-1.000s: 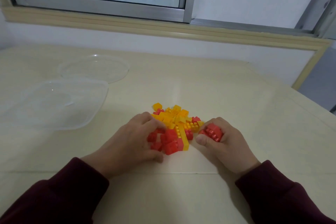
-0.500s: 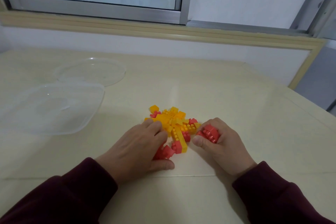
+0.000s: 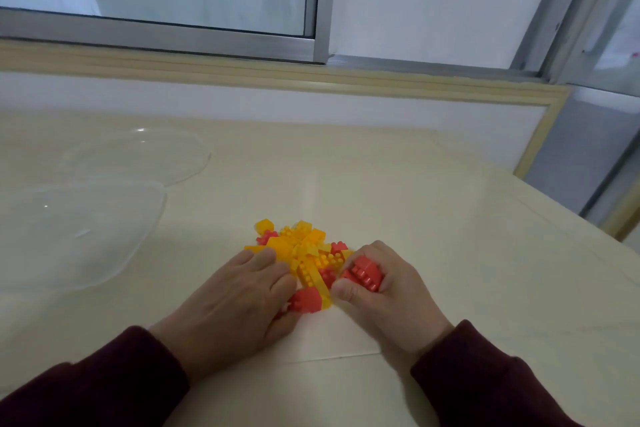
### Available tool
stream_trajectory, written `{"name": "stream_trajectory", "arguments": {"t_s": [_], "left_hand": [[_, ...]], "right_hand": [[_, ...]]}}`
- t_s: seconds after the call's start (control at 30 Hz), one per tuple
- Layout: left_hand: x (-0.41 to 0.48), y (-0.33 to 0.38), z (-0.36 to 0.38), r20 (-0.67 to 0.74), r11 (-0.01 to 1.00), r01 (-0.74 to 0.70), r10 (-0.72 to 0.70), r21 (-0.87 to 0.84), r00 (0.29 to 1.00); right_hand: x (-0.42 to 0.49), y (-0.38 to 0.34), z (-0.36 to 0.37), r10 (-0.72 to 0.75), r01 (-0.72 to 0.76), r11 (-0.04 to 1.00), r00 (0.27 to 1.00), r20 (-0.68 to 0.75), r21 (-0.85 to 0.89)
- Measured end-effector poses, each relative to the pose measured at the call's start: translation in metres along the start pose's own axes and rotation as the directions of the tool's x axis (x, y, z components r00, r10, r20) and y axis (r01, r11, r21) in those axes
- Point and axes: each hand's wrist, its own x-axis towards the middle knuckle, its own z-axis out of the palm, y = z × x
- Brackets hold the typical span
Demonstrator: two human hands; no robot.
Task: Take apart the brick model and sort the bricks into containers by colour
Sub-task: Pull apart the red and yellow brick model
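A pile of yellow and red bricks (image 3: 300,250) lies on the cream table (image 3: 433,218) in front of me. My left hand (image 3: 239,302) rests palm down on the pile's left side and covers several red bricks; one red brick (image 3: 306,300) shows at its fingertips. My right hand (image 3: 388,291) is curled around a clump of red bricks (image 3: 363,274) at the pile's right edge, thumb pressed against it. Whether the left hand grips anything is hidden under the palm.
A clear squarish plastic container (image 3: 69,232) sits at the left. Behind it lies a clear round one (image 3: 138,156). A low white wall and window frame run along the table's far side. The table's right edge drops away at far right.
My left hand has slid forward and right over the red bricks, hiding most of them. My right hand has kept its hold on the red clump. The camera has tilted up slightly.
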Motion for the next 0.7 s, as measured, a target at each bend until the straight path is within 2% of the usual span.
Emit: {"name": "stream_trajectory", "arguments": {"t_s": [0.23,0.37,0.43,0.5,0.7], "left_hand": [[0.033,0.005,-0.014,-0.139,0.990,0.051,-0.069,-0.130,0.988],[0.076,0.014,-0.010,-0.179,0.996,0.047,-0.060,-0.072,0.982],[0.101,0.017,-0.001,-0.135,0.991,0.102,-0.114,-0.092,0.984],[0.125,0.020,0.013,-0.016,0.972,0.197,-0.200,-0.125,0.980],[0.166,0.037,0.049,0.108,0.968,0.235,-0.225,-0.090,0.968]], "right_hand": [[0.005,0.002,-0.005,0.022,-0.018,0.999,0.997,-0.075,0.046],[0.017,0.014,-0.026,0.035,-0.045,0.996,0.992,-0.119,-0.082],[0.024,0.025,-0.038,0.071,-0.093,0.986,0.985,-0.157,-0.135],[0.030,0.036,-0.048,0.109,-0.144,0.970,0.978,-0.179,-0.197],[0.048,0.061,-0.072,0.118,-0.200,0.872,0.972,-0.204,-0.446]]}}
